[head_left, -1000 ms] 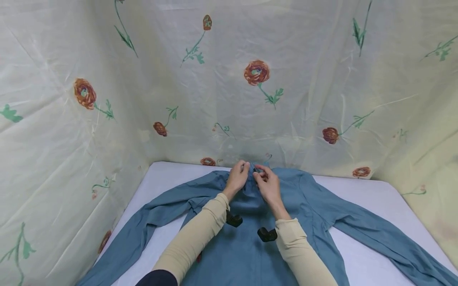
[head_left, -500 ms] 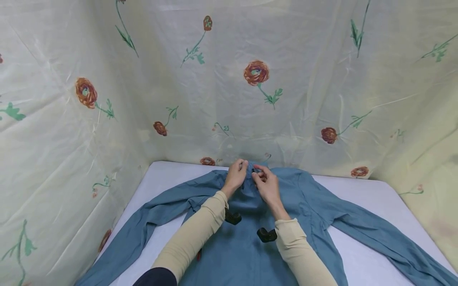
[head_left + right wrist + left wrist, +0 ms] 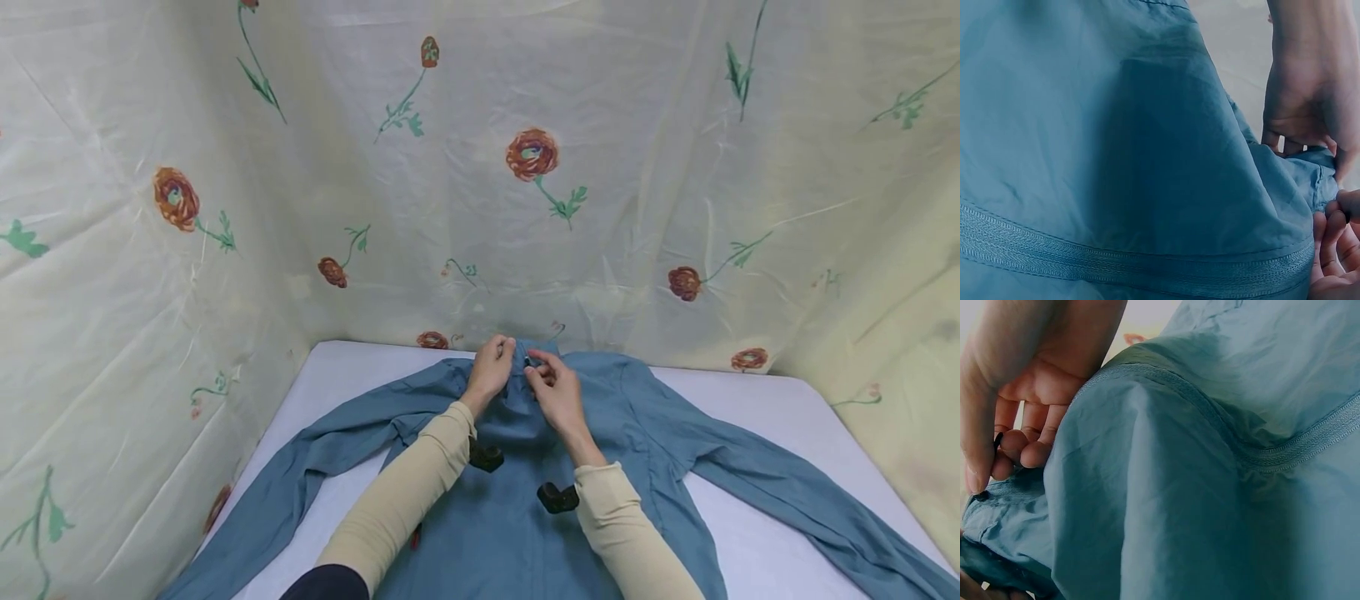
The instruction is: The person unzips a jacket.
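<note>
Beige sleeves (image 3: 401, 492) crossed the near part of a long-sleeved blue fabric jacket (image 3: 517, 504), spread on a white table (image 3: 757, 517). At the jacket's far neckline, right hand (image 3: 558, 392) pinched a small black piece (image 3: 1347, 217); left hand (image 3: 490, 373), just beside, gripped jacket cloth. Beyond the jacket hung cream floral-printed curtain (image 3: 450, 196).

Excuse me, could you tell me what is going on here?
A person is working with both bare hands on a blue jacket, which lies on a white table with its sleeves spread to either side. The left hand grips the fabric at the collar; beside it, the right hand pinches a small dark piece, perhaps a zip pull. A zip runs along the jacket in the wrist views.
</note>
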Action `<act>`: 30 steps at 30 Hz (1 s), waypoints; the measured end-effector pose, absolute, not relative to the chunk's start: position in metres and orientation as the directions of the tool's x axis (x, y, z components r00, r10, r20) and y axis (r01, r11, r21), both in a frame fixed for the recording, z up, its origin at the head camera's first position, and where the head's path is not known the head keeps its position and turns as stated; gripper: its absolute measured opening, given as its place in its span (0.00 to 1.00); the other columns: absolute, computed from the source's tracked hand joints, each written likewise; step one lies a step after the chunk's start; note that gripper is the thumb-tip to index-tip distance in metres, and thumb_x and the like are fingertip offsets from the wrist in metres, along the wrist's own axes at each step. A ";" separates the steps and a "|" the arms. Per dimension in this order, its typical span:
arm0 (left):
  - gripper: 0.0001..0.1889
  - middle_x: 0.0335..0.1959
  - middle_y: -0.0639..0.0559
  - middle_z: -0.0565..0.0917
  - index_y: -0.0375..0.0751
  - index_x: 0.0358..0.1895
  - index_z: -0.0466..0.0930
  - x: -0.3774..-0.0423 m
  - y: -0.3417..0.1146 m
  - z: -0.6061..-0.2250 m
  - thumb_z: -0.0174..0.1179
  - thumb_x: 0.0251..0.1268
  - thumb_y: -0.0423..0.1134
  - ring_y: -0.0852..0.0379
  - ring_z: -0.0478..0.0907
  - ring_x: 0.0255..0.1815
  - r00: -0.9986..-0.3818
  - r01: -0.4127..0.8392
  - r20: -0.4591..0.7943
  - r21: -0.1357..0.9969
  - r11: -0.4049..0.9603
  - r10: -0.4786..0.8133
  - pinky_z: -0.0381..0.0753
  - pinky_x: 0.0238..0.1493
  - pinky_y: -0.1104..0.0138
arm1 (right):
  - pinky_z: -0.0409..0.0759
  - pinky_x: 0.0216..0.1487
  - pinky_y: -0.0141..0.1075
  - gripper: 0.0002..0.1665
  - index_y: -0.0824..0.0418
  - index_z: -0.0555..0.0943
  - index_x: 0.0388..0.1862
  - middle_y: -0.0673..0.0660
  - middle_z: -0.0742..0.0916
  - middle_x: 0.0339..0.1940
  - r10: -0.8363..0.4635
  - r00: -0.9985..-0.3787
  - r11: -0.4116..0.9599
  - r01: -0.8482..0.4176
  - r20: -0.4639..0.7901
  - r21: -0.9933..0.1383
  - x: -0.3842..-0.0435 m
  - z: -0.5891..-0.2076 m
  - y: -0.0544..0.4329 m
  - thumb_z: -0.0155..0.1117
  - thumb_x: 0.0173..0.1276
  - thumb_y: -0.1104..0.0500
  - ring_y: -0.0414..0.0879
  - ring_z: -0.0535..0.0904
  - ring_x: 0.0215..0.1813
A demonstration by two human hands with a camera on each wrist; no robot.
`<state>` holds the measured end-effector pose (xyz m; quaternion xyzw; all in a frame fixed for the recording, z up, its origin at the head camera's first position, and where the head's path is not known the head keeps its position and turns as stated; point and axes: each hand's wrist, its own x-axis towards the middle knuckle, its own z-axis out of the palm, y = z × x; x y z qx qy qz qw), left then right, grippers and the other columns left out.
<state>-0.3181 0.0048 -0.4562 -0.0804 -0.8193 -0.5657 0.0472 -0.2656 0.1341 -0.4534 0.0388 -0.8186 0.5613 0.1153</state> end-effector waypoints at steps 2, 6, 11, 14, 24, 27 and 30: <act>0.18 0.16 0.56 0.65 0.40 0.44 0.77 -0.318 0.005 -0.456 0.41 0.76 0.49 0.58 0.62 0.18 -0.980 0.200 0.186 0.915 0.350 0.072 0.62 0.25 0.69 | 0.74 0.27 0.31 0.20 0.57 0.75 0.61 0.63 0.84 0.34 0.063 -0.972 0.365 -0.187 0.225 -0.912 -0.264 -0.453 0.134 0.56 0.72 0.57 0.48 0.78 0.27; 0.17 0.15 0.57 0.64 0.39 0.43 0.76 -0.318 0.005 -0.455 0.41 0.76 0.47 0.59 0.62 0.17 -0.976 0.218 0.211 0.915 0.341 0.058 0.62 0.24 0.69 | 0.73 0.26 0.30 0.20 0.57 0.75 0.61 0.64 0.83 0.34 0.060 -0.975 0.362 -0.180 0.215 -0.915 -0.261 -0.449 0.132 0.56 0.72 0.57 0.48 0.78 0.26; 0.17 0.14 0.56 0.64 0.39 0.43 0.77 -0.318 0.005 -0.455 0.41 0.77 0.47 0.59 0.61 0.15 -0.977 0.214 0.209 0.916 0.339 0.052 0.62 0.23 0.69 | 0.72 0.24 0.30 0.20 0.57 0.75 0.61 0.64 0.83 0.33 0.061 -0.974 0.357 -0.182 0.217 -0.916 -0.261 -0.449 0.132 0.56 0.71 0.58 0.47 0.77 0.25; 0.17 0.14 0.56 0.63 0.40 0.44 0.76 -0.319 0.005 -0.456 0.41 0.77 0.47 0.59 0.60 0.15 -0.978 0.208 0.202 0.919 0.335 0.054 0.62 0.22 0.69 | 0.72 0.24 0.30 0.19 0.56 0.76 0.60 0.61 0.83 0.32 0.070 -0.972 0.357 -0.183 0.222 -0.916 -0.262 -0.454 0.133 0.56 0.71 0.57 0.44 0.76 0.23; 0.18 0.21 0.54 0.67 0.41 0.49 0.75 -0.318 0.003 -0.453 0.40 0.77 0.50 0.57 0.64 0.21 -0.987 0.163 0.154 0.934 0.317 0.052 0.64 0.27 0.68 | 0.71 0.22 0.30 0.20 0.56 0.75 0.61 0.61 0.83 0.33 0.078 -0.974 0.355 -0.174 0.214 -0.918 -0.260 -0.453 0.132 0.56 0.71 0.57 0.41 0.74 0.21; 0.19 0.24 0.53 0.69 0.42 0.49 0.76 -0.318 0.002 -0.452 0.40 0.77 0.50 0.57 0.66 0.23 -0.988 0.154 0.145 0.935 0.321 0.049 0.65 0.29 0.67 | 0.69 0.22 0.30 0.20 0.55 0.75 0.61 0.61 0.83 0.34 0.080 -0.974 0.372 -0.170 0.214 -0.913 -0.260 -0.453 0.132 0.56 0.71 0.56 0.39 0.73 0.21; 0.18 0.25 0.53 0.69 0.42 0.49 0.76 -0.318 0.002 -0.452 0.40 0.77 0.50 0.57 0.67 0.24 -0.990 0.142 0.135 0.937 0.318 0.044 0.65 0.30 0.67 | 0.67 0.22 0.30 0.20 0.55 0.75 0.62 0.62 0.83 0.35 0.079 -0.975 0.385 -0.161 0.206 -0.909 -0.259 -0.453 0.133 0.56 0.72 0.56 0.38 0.72 0.20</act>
